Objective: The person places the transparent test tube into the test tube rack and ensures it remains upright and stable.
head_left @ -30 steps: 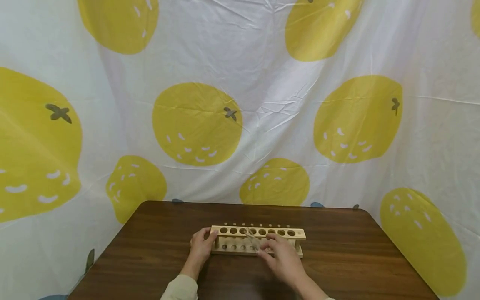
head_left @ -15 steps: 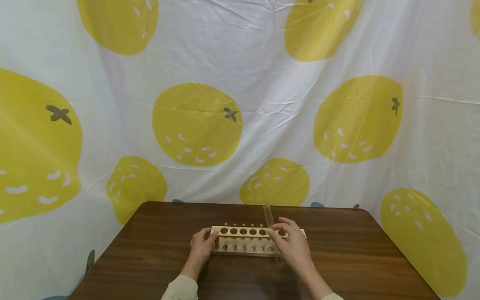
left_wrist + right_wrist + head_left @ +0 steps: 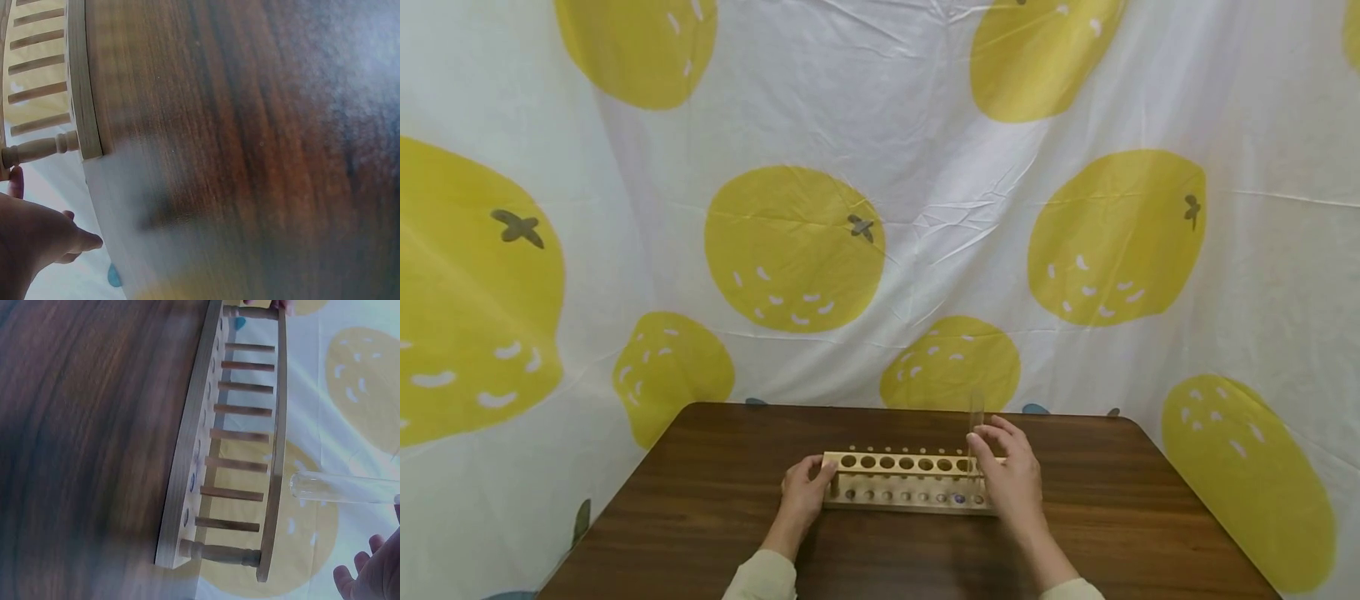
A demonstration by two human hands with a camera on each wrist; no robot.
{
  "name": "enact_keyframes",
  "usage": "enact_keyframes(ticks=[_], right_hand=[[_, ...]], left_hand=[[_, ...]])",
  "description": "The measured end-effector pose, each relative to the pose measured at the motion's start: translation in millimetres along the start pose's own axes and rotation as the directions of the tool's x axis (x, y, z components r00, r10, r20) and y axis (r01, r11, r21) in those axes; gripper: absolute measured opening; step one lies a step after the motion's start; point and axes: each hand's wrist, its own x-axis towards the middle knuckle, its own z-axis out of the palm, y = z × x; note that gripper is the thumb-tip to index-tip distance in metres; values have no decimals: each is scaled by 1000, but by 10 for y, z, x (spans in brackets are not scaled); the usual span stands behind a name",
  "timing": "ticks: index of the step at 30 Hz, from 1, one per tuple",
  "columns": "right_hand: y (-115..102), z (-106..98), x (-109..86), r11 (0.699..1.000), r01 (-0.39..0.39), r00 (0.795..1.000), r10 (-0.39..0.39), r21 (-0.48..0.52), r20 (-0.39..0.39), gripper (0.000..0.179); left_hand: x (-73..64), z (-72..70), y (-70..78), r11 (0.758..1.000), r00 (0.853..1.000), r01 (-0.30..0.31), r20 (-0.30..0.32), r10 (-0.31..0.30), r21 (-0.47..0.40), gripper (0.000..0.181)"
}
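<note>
A wooden test tube rack (image 3: 880, 472) stands on the table, its top board pierced by a row of round holes. My left hand (image 3: 802, 492) holds the rack's left end, thumb on the top board; part of that hand (image 3: 37, 237) shows beside the turned end post in the left wrist view. Near the rack's right end, my right hand (image 3: 1011, 479) pinches a clear glass test tube (image 3: 976, 407) upright. In the right wrist view, the tube's rounded bottom (image 3: 303, 485) is close above the top board, and the other fingers (image 3: 344, 578) are spread.
Behind the row of holes, several short wooden pegs (image 3: 247, 387) stand on the rack's base. The dark wooden table (image 3: 715, 467) extends around it. A white cloth with yellow lemons (image 3: 793, 250) hangs behind the table.
My right hand has moved right along the rack with the test tube. The tube has turned from slanting across the rack's front to upright. My left hand has stayed on the left end.
</note>
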Motion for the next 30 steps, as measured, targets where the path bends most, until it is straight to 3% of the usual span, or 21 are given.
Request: enact_keyframes(ticks=[13, 30], right_hand=[[70, -97, 190, 999, -22, 993, 25, 30, -111, 37], [184, -41, 278, 1000, -20, 987, 22, 15, -157, 41]], left_hand=[[32, 0, -3, 1000, 1000, -2, -11, 2, 9, 39], [13, 3, -11, 1000, 1000, 5, 4, -5, 5, 36]])
